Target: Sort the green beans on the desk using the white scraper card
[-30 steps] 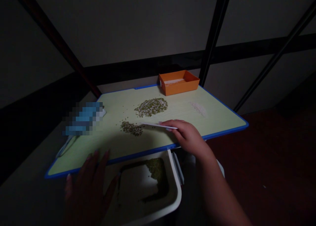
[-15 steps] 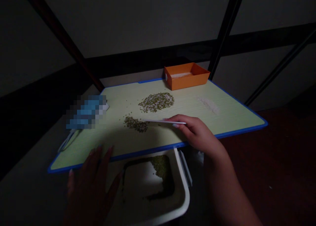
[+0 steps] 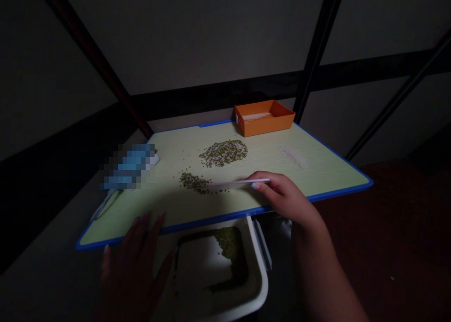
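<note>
My right hand (image 3: 287, 195) is closed on a thin, flat white stick (image 3: 241, 182), held low over the table (image 3: 169, 141). The stick's far end meets the near right side of a small pile of green beans (image 3: 193, 182), where several loose beans trail to the right. Behind it lies a larger pile of green beans mixed with white grains (image 3: 225, 153). In the shadow at the front left, my left hand (image 3: 132, 265) has its fingers spread at the table's edge, beside a white container (image 3: 260, 291). Green beans (image 3: 232, 247) lie inside that container, mostly along its right side.
An orange box (image 3: 268, 126) with white grains inside stands at the table's back edge. A strip of white grains (image 3: 294, 157) lies on the right. At the left are a pixelated blue object (image 3: 130, 167) and a white cable (image 3: 102, 207). A wall rises behind.
The stick's tip has moved slightly towards me, and several beans now trail to the right of the small pile. The whole view has shifted a little. My left hand keeps its spread pose.
</note>
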A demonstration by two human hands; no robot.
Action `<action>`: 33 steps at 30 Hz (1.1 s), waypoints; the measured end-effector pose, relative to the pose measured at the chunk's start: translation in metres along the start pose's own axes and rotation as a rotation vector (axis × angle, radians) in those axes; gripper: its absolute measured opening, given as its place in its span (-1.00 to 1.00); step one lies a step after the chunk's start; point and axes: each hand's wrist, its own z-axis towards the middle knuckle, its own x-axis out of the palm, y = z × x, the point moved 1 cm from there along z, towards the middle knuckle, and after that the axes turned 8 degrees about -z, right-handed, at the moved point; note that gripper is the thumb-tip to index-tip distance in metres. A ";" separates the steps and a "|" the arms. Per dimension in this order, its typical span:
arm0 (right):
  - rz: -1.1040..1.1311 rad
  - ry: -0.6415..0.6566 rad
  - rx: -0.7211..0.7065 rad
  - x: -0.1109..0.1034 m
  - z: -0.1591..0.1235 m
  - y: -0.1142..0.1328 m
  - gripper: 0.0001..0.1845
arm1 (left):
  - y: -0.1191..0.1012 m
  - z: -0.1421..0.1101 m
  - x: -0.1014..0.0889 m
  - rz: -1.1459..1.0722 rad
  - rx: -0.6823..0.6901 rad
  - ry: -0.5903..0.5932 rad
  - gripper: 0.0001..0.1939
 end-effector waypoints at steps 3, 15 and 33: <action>0.020 0.004 0.007 0.001 0.000 0.001 -0.78 | -0.002 0.000 0.001 0.001 0.020 -0.044 -0.28; -0.014 -0.364 0.168 0.006 -0.006 -0.005 -0.83 | 0.002 0.000 0.007 -0.028 -0.053 -0.012 -0.32; -0.037 -0.196 0.153 0.010 -0.005 0.004 -0.75 | 0.001 -0.001 0.009 -0.047 -0.058 -0.045 -0.36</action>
